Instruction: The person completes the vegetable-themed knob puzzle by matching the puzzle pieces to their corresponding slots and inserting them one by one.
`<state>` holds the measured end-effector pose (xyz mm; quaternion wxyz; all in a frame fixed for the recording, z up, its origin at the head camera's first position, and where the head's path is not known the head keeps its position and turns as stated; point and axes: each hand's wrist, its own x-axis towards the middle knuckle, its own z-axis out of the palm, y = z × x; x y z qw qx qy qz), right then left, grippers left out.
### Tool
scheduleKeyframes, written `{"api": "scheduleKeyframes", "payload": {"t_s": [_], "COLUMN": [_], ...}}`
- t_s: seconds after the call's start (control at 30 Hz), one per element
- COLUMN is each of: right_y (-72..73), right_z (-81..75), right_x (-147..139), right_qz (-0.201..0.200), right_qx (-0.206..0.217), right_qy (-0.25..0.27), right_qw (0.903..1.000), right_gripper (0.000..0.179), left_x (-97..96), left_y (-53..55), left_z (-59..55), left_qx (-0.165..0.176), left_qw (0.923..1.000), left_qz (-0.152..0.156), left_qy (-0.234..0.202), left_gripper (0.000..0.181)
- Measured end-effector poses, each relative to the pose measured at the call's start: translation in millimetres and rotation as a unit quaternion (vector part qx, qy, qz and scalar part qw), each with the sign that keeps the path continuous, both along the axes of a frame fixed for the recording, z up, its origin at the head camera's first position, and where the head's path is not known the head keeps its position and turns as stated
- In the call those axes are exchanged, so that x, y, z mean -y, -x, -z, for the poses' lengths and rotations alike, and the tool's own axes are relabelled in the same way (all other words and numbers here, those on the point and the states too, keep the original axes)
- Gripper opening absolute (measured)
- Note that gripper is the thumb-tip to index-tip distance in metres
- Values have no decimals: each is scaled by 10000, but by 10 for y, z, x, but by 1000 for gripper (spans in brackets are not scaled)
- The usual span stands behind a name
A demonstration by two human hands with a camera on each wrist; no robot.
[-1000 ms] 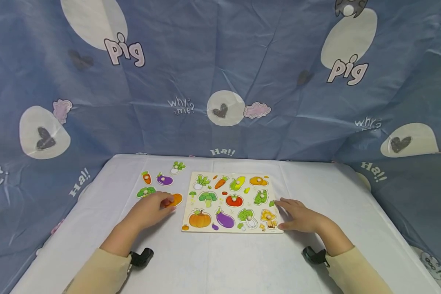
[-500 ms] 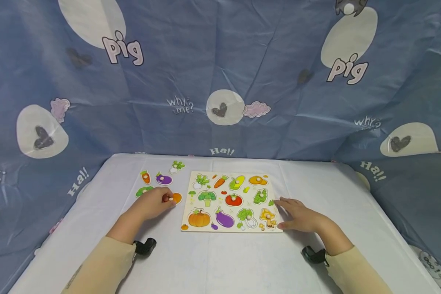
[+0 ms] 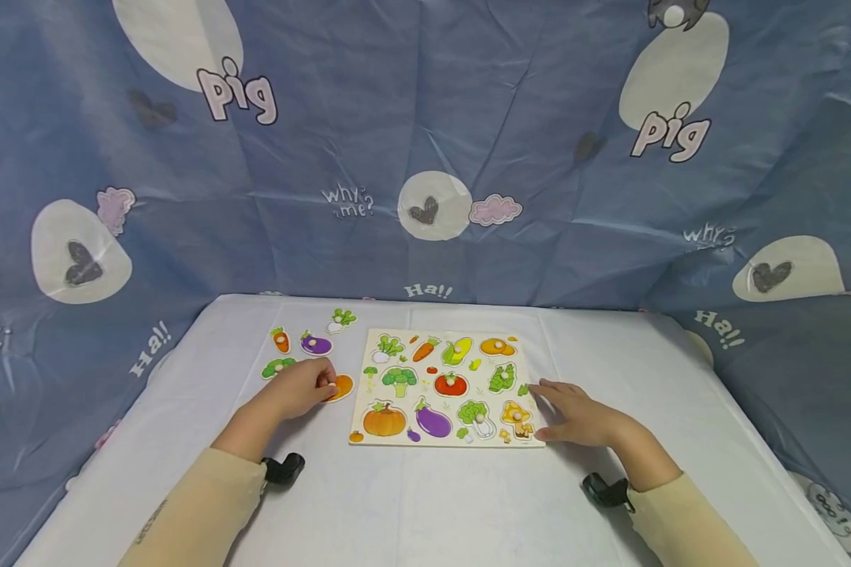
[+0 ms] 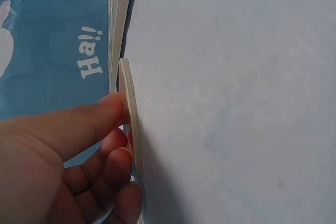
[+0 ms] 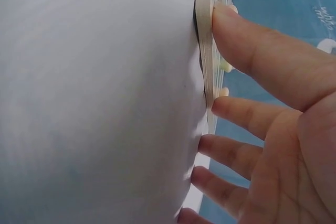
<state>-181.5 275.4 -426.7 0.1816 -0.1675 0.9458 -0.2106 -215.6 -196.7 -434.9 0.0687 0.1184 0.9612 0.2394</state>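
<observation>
Evenly lit at the board (image 3: 478,386); softly shadowed to its left, under the left hand (image 3: 301,387); faintly glossy behind it, on the backdrop (image 3: 369,150); dimmer and hazier in both wrist views.

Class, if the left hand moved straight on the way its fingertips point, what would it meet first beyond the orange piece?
Most likely the left edge of the puzzle board, just past the orange piece. How high the left hand sits is hard to judge, so it might pass over.

Only a screened-off spot is shown, its room type hidden: a white-covered table (image 3: 461,508) is backed and flanked by blue cloth (image 3: 347,134) printed with cartoons
</observation>
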Motion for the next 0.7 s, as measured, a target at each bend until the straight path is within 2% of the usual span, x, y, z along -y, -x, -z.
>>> {"api": "scheduleKeyframes", "payload": {"t_s": [0.2,0.43,0.7], "right_y": [5,-1,3], "right_z": [-5,-18,-9], "right_x": [5,10,7], "right_qz": [-28,-23,-49], "right_qx": [-8,-16,-46], "right_qy": [-10,17,26], "right_qw": [10000,10000,10000], "right_gripper": [87,87,87], "left_x": [6,18,21], "left_y": [-16,-49,-82], "left_z": [-3,-37,-61], "left_qx": [7,118,-97], "left_qw": [10000,9999,9999], "left_qz": [65,-79,-6], "left_qy": [-5,-78,51], "left_gripper": [13,12,12]}}
